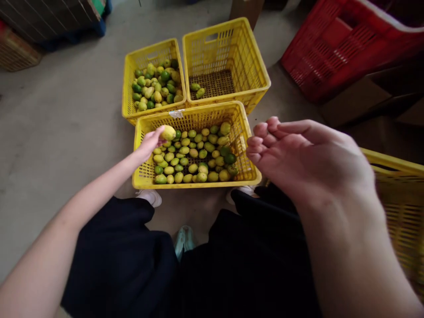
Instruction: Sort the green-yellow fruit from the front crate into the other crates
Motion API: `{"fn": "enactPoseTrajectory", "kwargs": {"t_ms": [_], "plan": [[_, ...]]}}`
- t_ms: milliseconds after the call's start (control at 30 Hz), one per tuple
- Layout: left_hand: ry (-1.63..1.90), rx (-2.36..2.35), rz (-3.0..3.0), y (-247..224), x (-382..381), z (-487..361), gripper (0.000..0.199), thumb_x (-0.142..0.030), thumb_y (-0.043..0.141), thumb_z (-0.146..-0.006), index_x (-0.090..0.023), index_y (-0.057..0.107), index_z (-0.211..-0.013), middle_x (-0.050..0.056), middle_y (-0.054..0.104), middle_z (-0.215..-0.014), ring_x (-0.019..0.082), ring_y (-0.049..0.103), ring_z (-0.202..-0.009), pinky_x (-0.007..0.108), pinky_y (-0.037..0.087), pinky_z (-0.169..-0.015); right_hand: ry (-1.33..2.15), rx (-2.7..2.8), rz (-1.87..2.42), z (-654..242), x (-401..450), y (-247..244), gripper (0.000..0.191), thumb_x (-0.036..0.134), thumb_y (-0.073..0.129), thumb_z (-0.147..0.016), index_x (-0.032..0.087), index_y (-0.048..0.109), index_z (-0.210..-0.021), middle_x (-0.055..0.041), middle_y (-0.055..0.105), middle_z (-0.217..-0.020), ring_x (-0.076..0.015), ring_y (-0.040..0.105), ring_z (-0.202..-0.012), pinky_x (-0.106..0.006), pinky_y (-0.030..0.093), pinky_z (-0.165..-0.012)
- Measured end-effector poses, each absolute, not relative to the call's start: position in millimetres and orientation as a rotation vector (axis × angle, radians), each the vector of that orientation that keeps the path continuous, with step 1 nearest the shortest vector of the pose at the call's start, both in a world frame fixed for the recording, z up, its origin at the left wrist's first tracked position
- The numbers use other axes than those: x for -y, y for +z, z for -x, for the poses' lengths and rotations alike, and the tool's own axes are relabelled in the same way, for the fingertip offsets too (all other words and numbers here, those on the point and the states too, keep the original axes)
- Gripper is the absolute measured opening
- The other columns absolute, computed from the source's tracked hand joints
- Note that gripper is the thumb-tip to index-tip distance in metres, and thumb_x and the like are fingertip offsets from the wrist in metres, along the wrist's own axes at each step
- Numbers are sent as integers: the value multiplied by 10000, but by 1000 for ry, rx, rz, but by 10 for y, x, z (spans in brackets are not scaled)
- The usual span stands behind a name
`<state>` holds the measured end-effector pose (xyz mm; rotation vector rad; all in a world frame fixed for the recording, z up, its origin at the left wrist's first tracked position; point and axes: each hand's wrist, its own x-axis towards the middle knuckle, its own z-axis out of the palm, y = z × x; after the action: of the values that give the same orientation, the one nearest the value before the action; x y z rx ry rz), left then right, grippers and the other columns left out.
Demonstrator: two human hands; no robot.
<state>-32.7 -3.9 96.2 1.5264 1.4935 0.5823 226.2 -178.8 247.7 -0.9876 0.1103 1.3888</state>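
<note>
My left hand (153, 142) holds a yellow lemon (168, 133) above the left side of the near yellow crate (198, 184). Inside that crate lie several green and yellow lemons (193, 168). To the right of the crate my right hand (281, 141) is raised close to the camera, palm up, its fingers curled and apart from the thumb, with nothing seen in it. Behind, the back left yellow crate (128, 84) is heaped with green and yellow lemons (157, 96). Two greenish lemons (200, 93) lie in a corner of the back right yellow crate (261, 84).
A red crate (318, 57) stands at the upper right, with cardboard (357, 99) below it. Another yellow crate (397, 198) is at the right edge. A dark stack on a blue pallet (99, 27) sits at the upper left. A teal shoe (184, 240) shows on the floor.
</note>
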Motion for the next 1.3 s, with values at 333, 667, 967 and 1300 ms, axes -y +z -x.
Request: {"fn": "enactPoseTrajectory", "kwargs": {"t_ms": [333,667,967,1300], "plan": [[893,-857,-426,2386,1781,508,369,-221,566,-721,-162,595,-1085,78,678,-957,201,664,-927,259,550,-786,1467,166,963,-2243,1812,2242,127,112,437,-719,185,540,-728,-19,566,-710,-96,550,-609,-227,488,-600],[869,-651,-22,2193,1438,452,244,-396,513,-834,-158,563,-845,4,579,-696,79,561,-530,151,465,-455,1027,1042,2022,-2141,1414,1162,176,245,402,-806,177,554,-863,-44,644,-838,-131,612,-683,-241,504,-639],[952,-958,111,2262,1371,583,220,-341,521,-851,-133,596,-864,33,610,-754,120,607,-591,187,501,-473,837,1806,2649,-2135,947,31,257,97,553,-790,89,675,-1015,-208,645,-1142,-299,574,-1144,-340,466,-884],[977,-1230,172,2090,1221,803,188,-300,544,-853,-124,611,-860,56,627,-801,141,628,-637,208,525,-522,895,1951,2921,-2058,458,-815,260,97,492,-892,68,668,-1080,-200,664,-1099,-266,644,-1046,-361,519,-801]]}}
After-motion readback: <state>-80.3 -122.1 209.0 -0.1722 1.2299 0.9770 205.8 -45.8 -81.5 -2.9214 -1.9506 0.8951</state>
